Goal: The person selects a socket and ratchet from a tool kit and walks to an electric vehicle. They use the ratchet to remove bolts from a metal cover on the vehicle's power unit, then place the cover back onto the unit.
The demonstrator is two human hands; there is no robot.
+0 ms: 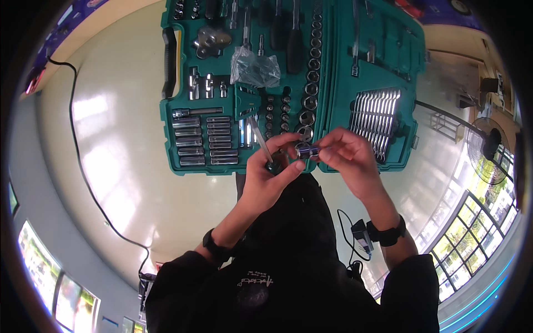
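Observation:
Both my hands are over the near edge of an open green socket set case [332, 66]. My left hand [265, 176] is closed around the dark green end of a slim tool [261, 140] with a bright metal shaft. That shaft points up and away to the left; the kind of tool cannot be made out. Between my hands is a shiny chrome socket [307, 151]. The fingertips of my right hand [348, 158] pinch it from the right, while my left thumb and forefinger reach up to its left side.
A crumpled clear plastic bag [255, 67] lies on the tools. Deep sockets [190, 141] fill the left tray, and a row of combination wrenches [376, 119] the right one. A black cable [75, 111] crosses the floor at left; a fan [488, 143] stands at right.

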